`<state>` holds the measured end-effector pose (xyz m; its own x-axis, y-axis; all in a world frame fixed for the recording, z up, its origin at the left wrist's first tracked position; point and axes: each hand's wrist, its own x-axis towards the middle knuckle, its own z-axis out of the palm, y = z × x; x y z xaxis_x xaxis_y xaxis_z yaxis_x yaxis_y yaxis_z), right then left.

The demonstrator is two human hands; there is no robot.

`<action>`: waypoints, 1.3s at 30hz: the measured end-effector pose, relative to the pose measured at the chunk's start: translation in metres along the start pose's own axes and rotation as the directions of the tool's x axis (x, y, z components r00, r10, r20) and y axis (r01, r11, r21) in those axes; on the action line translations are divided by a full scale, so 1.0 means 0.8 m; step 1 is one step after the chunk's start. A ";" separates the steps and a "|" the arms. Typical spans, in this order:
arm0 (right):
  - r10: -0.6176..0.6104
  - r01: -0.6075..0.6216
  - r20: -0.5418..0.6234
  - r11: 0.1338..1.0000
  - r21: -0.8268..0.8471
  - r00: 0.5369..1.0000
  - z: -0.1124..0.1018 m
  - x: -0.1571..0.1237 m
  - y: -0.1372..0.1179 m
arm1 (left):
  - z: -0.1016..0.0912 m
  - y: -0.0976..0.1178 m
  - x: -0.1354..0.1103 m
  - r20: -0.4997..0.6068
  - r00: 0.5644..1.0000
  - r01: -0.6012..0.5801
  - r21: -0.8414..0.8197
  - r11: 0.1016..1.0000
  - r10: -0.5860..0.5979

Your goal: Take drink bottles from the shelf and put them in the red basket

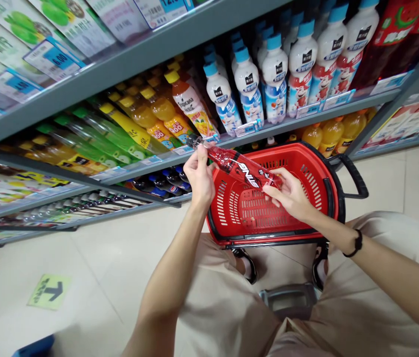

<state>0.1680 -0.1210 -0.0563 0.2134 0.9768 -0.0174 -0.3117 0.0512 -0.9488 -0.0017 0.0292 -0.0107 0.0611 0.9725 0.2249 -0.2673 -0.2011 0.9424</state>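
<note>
A red drink bottle (234, 166) with a dark cap and white lettering lies slantwise over the shopping basket. Near its neck, my left hand (200, 176) grips it between thumb and fingers. The fingers of my right hand (287, 192) are closed round the bottom end. Beneath the bottle is the red shopping basket (228, 233), with slotted walls and a black handle (356, 178) folded out to the right. The bottle hides part of the basket's inside.
Shelves of drinks run across the front: white bottles with blue caps (276, 79), green bottles (98, 129) and orange bottles (165, 116). The shelf edge (280, 129) passes just beyond the basket. A floor sign with an arrow (49, 291) is at lower left; my knees flank the basket's near side.
</note>
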 end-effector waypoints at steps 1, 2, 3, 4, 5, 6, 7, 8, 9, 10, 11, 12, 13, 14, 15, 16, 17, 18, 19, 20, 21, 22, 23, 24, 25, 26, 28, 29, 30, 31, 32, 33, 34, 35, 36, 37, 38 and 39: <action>0.021 -0.021 0.012 0.999 0.036 1.000 0.000 0.000 0.000 | 0.000 0.000 0.000 0.000 1.000 0.004 -0.001 1.000 -0.004; 0.036 -0.037 0.025 0.997 0.063 0.999 0.001 0.000 -0.001 | -0.001 0.000 0.000 -0.001 1.000 0.009 0.002 1.000 -0.009; 0.047 -0.050 0.038 0.995 0.083 0.998 0.001 0.000 -0.001 | -0.001 0.000 0.000 -0.001 1.000 0.013 0.008 1.000 -0.013; 0.059 -0.064 0.051 0.993 0.101 0.997 0.001 0.000 -0.001 | -0.002 0.000 -0.001 -0.002 1.000 0.016 0.014 1.000 -0.016; 0.071 -0.079 0.063 0.990 0.120 0.995 0.001 0.001 -0.001 | -0.002 -0.001 -0.001 -0.002 1.000 0.018 0.020 1.000 -0.018; 0.085 -0.095 0.075 0.985 0.141 0.994 0.001 0.001 -0.002 | -0.002 -0.001 -0.001 -0.002 1.000 0.020 0.024 1.000 -0.020; 0.101 -0.113 0.083 0.980 0.163 0.991 0.002 0.001 -0.002 | -0.003 -0.002 -0.001 0.000 1.000 0.021 0.026 0.999 -0.021; 0.117 -0.132 0.087 0.974 0.185 0.989 0.002 0.001 -0.002 | -0.003 -0.002 -0.001 0.002 1.000 0.022 0.028 0.999 -0.022; 0.135 -0.151 0.091 0.967 0.206 0.987 0.002 0.001 -0.002 | -0.003 -0.003 0.000 0.004 1.000 0.024 0.029 0.999 -0.024; 0.153 -0.171 0.098 0.960 0.223 0.983 0.002 0.002 -0.002 | -0.004 -0.003 0.000 0.006 1.000 0.024 0.029 0.999 -0.025; 0.171 -0.192 0.108 0.953 0.235 0.979 0.002 0.002 -0.001 | -0.004 -0.004 0.000 0.007 1.000 0.025 0.028 0.999 -0.025; 0.189 -0.213 0.120 0.946 0.243 0.975 0.002 0.002 -0.001 | -0.004 -0.004 0.000 0.009 1.000 0.023 0.028 0.999 -0.023; 0.204 -0.231 0.131 0.940 0.251 0.970 0.001 0.002 -0.001 | -0.004 -0.004 0.000 0.010 1.000 0.020 0.026 0.999 -0.020; 0.216 -0.246 0.142 0.934 0.258 0.966 0.001 0.002 0.000 | -0.004 -0.004 -0.001 0.012 1.000 0.016 0.023 1.000 -0.016; 0.225 -0.257 0.148 0.929 0.265 0.963 0.001 0.003 0.000 | -0.004 -0.004 -0.001 0.014 1.000 0.013 0.020 1.000 -0.013; 0.232 -0.265 0.149 0.925 0.272 0.961 0.001 0.003 0.000 | -0.003 -0.004 -0.001 0.015 1.000 0.011 0.019 1.000 -0.011; 0.240 -0.273 0.148 0.921 0.277 0.959 0.001 0.003 0.001 | -0.003 -0.003 -0.002 0.016 1.000 0.010 0.020 1.000 -0.010; 0.249 -0.282 0.148 0.917 0.281 0.957 0.001 0.003 0.001 | -0.003 -0.003 -0.002 0.016 1.000 0.010 0.022 1.000 -0.011; 0.260 -0.293 0.150 0.913 0.284 0.954 0.001 0.003 0.001 | -0.003 -0.003 -0.002 0.017 1.000 0.012 0.027 1.000 -0.012; 0.274 -0.310 0.157 0.907 0.285 0.949 0.000 0.003 0.002 | -0.003 -0.003 -0.003 0.017 1.000 0.012 0.032 0.999 -0.012; 0.291 -0.329 0.169 0.900 0.286 0.942 0.000 0.004 0.002 | -0.002 -0.003 -0.003 0.016 1.000 0.010 0.037 0.999 -0.010; 0.309 -0.352 0.183 0.891 0.287 0.933 0.000 0.004 0.003 | -0.002 -0.003 -0.003 0.015 1.000 0.007 0.040 0.999 -0.008; 0.330 -0.376 0.197 0.880 0.291 0.923 -0.001 0.004 0.004 | -0.002 -0.004 -0.004 0.013 1.000 0.004 0.043 0.999 -0.004; 0.352 -0.402 0.211 0.867 0.294 0.912 -0.001 0.005 0.004 | -0.002 -0.004 -0.004 0.009 1.000 0.001 0.045 0.999 -0.001; 0.374 -0.428 0.221 0.855 0.294 0.901 -0.002 0.005 0.005 | -0.001 -0.003 -0.004 0.003 1.000 -0.002 0.047 0.999 0.002; 0.396 -0.450 0.228 0.844 0.292 0.890 -0.002 0.006 0.005 | -0.001 -0.003 -0.004 -0.004 1.000 -0.004 0.050 0.999 0.004; 0.424 -0.479 0.236 0.834 0.275 0.874 -0.001 0.006 0.005 | 0.000 -0.003 -0.004 -0.017 1.000 -0.008 0.054 0.998 0.009; 0.427 -0.481 0.236 0.836 0.264 0.873 -0.001 0.007 0.004 | 0.000 -0.003 -0.003 -0.025 1.000 -0.012 0.055 0.998 0.013; 0.425 -0.478 0.233 0.838 0.262 0.874 0.001 0.007 0.004 | 0.000 -0.003 -0.003 -0.031 0.999 -0.013 0.057 0.998 0.015; 0.422 -0.474 0.229 0.838 0.270 0.877 0.003 0.006 0.003 | 0.000 -0.003 -0.002 -0.033 0.999 -0.013 0.059 0.998 0.015; 0.419 -0.470 0.223 0.836 0.285 0.880 0.005 0.006 0.002 | 0.000 -0.003 -0.001 -0.034 0.999 -0.016 0.061 0.998 0.018; 0.416 -0.464 0.213 0.833 0.301 0.884 0.007 0.006 0.000 | -0.001 -0.003 0.000 -0.031 0.999 -0.019 0.063 0.998 0.022; 0.413 -0.457 0.198 0.832 0.314 0.889 0.009 0.006 -0.001 | -0.002 -0.003 0.001 -0.028 0.999 -0.024 0.065 0.998 0.026; 0.406 -0.444 0.181 0.836 0.322 0.896 0.011 0.005 -0.002 | -0.003 -0.004 0.003 -0.027 0.999 -0.029 0.066 0.997 0.031; 0.393 -0.425 0.162 0.846 0.321 0.905 0.012 0.005 -0.003 | -0.004 -0.005 0.004 -0.027 0.999 -0.033 0.066 0.997 0.035; 0.377 -0.404 0.145 0.859 0.316 0.915 0.012 0.005 -0.003 | -0.005 -0.006 0.005 -0.029 0.999 -0.035 0.065 0.997 0.037; 0.362 -0.387 0.135 0.868 0.311 0.922 0.012 0.006 -0.004 | -0.006 -0.006 0.006 -0.032 0.999 -0.033 0.065 0.997 0.035; 0.352 -0.376 0.135 0.875 0.306 0.926 0.012 0.006 -0.004 | -0.007 -0.007 0.007 -0.036 0.999 -0.030 0.067 0.997 0.032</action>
<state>0.1612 -0.1146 -0.0504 -0.0368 0.9510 -0.3071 -0.6359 -0.2594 -0.7269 -0.0048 0.0367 -0.0163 0.0183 0.9691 0.2461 -0.2039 -0.2374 0.9498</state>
